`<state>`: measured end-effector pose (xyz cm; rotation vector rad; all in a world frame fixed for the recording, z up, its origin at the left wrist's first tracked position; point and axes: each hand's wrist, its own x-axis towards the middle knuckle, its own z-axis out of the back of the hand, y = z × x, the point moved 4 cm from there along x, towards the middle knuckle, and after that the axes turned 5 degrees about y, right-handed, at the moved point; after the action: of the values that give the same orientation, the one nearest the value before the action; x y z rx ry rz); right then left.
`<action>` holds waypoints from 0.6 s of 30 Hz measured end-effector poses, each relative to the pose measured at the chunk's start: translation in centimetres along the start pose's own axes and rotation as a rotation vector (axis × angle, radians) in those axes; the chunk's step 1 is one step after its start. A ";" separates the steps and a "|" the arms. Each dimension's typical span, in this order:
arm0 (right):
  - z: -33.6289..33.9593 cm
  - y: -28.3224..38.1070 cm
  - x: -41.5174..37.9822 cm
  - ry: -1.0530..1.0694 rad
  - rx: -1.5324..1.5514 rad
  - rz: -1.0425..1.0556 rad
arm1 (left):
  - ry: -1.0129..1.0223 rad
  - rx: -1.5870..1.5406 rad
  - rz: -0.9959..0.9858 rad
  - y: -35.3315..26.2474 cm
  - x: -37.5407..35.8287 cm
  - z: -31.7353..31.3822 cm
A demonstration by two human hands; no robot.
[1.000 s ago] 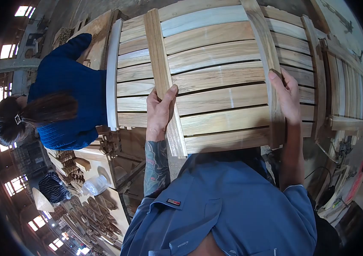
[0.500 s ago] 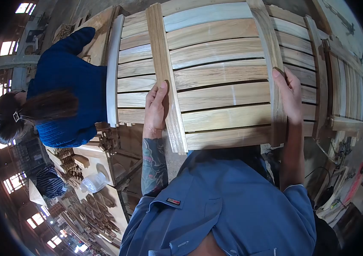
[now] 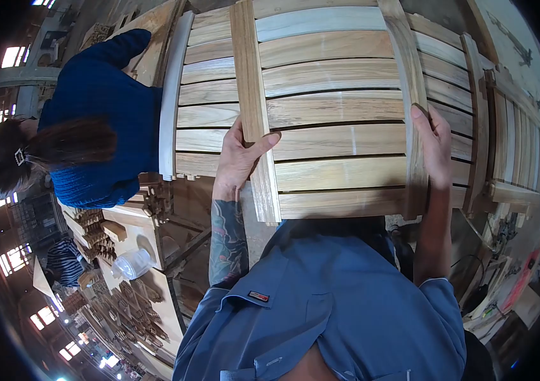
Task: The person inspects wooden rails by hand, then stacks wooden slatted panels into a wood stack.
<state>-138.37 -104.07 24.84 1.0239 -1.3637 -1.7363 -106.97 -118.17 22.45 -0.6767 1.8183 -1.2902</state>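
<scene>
A slatted wooden panel is held up in front of my body, its pale slats running between two end rails. My left hand is closed on the left rail, the thumb laid across its face and the fingers hidden behind. Closed on the right rail is my right hand, its thumb on the near edge. Beyond and beneath this panel, more slatted panels show on both sides.
At the left a person in a dark blue sweater leans over a workbench. Below them, a clear plastic container and many small wooden pieces lie on a table. Another slatted wooden piece stands at the right.
The held panel has shifted slightly to the right in view. My left thumb has moved from lying along the left rail to reaching across it.
</scene>
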 end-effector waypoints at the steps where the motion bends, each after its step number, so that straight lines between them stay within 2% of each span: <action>1: -0.1 0.0 0.0 -0.003 0.017 0.002 | -0.018 0.010 -0.020 0.0 0.0 -0.1; 10: 0.5 -0.2 0.0 -0.058 -0.052 0.057 | 0.001 -0.116 -0.105 0.0 -0.1 -0.7; 12: 0.4 -0.5 0.0 0.003 -0.024 0.006 | -0.056 -0.061 -0.089 -0.4 -0.3 -0.7; 18: 0.0 0.2 0.1 -0.015 -0.025 0.058 | -0.128 -0.012 -0.143 0.3 0.1 -0.6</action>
<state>-138.39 -104.15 24.99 0.9503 -1.3640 -1.7171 -107.57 -117.87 22.26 -0.8887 1.7000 -1.2979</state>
